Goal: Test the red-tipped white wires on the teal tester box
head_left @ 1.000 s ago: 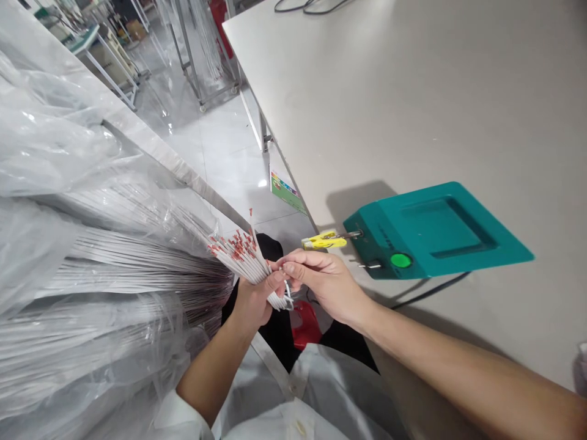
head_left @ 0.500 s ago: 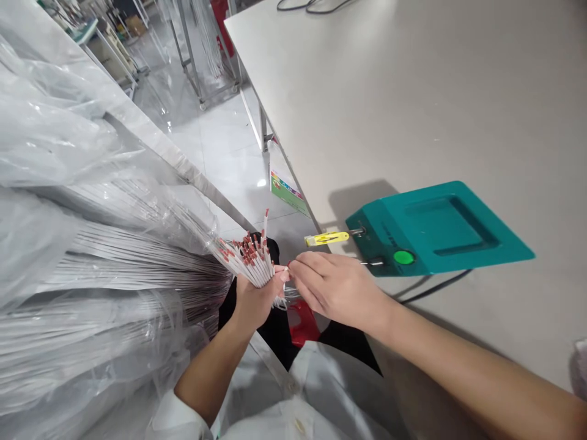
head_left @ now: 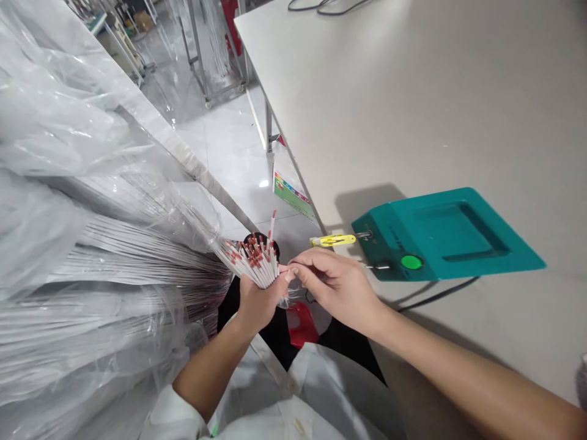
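The bundle of white wires (head_left: 257, 267) sits inside the left hand (head_left: 257, 302), whose fingers wrap around it with the thumb across the near side, while the reddish tips (head_left: 259, 244) fan out beyond that grip and thin loose ends show just below it. The right hand (head_left: 342, 281) is bent in close, its thumb and forefinger tips nearly together beside the left thumb; whether they pinch a wire there is too small to tell. Each wire looks light and springy, bending easily yet holding its line over a short length, so the bunch should feel firm when squeezed but its members may slide past one another, the coating probably being smooth. The best hold is likely around the middle of the bunch, snug rather than crushing, leaving the tips free, since these look the part most easily bent or frayed; a single wire is better pinched near its end. To the right of both hands' fingers, on the desk (head_left: 413, 110), are a teal device (head_left: 458, 232) and a yellow clip (head_left: 337, 240), the clip nearer, just beyond the right fingers and apart from them
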Tool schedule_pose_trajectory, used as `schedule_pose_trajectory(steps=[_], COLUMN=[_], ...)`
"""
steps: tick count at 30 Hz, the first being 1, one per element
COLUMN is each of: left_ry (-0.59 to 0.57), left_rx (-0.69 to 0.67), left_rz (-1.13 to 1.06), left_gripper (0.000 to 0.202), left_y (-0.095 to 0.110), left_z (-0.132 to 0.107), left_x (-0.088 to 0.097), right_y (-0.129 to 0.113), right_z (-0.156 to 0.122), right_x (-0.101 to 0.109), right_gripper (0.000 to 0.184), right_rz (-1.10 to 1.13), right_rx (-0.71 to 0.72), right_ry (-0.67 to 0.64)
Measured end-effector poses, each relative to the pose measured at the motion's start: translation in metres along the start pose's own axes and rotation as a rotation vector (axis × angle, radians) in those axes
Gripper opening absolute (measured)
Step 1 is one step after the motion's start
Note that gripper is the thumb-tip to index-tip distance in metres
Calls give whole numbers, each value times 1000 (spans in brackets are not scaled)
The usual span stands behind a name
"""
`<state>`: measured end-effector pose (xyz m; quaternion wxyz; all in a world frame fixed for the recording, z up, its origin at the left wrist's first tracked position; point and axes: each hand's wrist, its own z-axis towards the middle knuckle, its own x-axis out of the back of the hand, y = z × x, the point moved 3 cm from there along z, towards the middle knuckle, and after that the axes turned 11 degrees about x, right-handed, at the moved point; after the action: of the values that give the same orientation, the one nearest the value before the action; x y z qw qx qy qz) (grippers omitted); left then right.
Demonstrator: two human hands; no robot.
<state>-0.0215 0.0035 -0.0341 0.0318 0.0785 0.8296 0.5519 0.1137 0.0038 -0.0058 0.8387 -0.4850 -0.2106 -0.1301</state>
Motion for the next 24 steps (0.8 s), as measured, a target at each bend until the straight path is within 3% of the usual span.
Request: schedule_pose_trajectory(steps=[6, 10, 13, 16, 21, 24], left_ry=[100, 104, 85, 27, -98, -68], left_rx=[11, 30, 17, -1, -19, -7], left_rz=[-102, -101, -70, 7, 73, 58], left_gripper=[20, 22, 20, 20, 19, 19], left_y=[-5, -6, -4, 5, 16, 14], left_z=[2, 3, 2, 1, 1, 4], left_x=[4, 6, 4, 2, -2, -4], right_y=[-1, -2, -1, -2, -12, -14], right_z=[-1, -3, -2, -1, -1, 0], right_x=[2, 3, 2, 4, 8, 6], right_gripper=[16, 15, 16, 17, 14, 14], right_rz=[-79, -99, -77, -146, -668, -825], right_rx=[26, 43, 80, 216, 618, 655], right_ry=[-17, 60, 21, -55, -187, -278])
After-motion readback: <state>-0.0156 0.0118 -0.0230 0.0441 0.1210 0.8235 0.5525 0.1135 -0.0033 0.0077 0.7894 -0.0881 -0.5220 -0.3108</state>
